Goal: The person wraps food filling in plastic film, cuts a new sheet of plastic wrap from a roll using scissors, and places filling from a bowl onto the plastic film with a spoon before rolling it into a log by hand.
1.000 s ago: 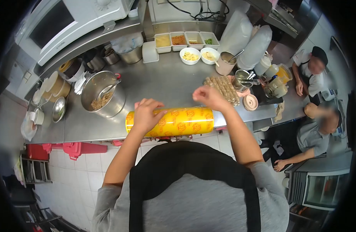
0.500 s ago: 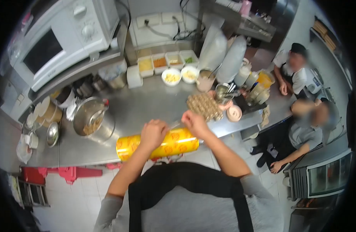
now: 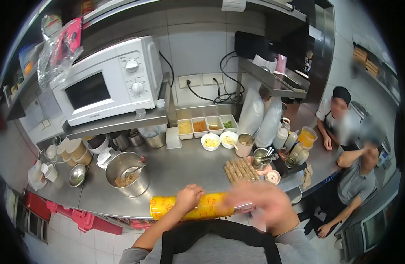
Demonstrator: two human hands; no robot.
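A roll of yellow plastic film with red print (image 3: 211, 207) lies along the counter's front edge, close to my body. My left hand (image 3: 190, 197) is closed at the top of the roll, its fingers curled over the film. Motion smears my right hand (image 3: 259, 202), which is over the right end of the roll; its fingers cannot be made out. Just beyond it sits a row of brown, log-shaped food pieces (image 3: 241, 170), wrapped in something clear. A small pink-and-white round tub (image 3: 272, 177) is to their right.
A steel pot (image 3: 143, 180) with brown food and a spoon stands left on the steel counter (image 3: 189, 165). White bowls (image 3: 210, 142) and ingredient trays (image 3: 199, 127) line the back, with bottles (image 3: 280, 137) at right. A microwave (image 3: 107, 83) sits on a shelf. Two people (image 3: 336, 116) are at right.
My right hand has come back toward me and to the right, away from the food pieces. My left hand stays at the roll. The camera view has tilted up.
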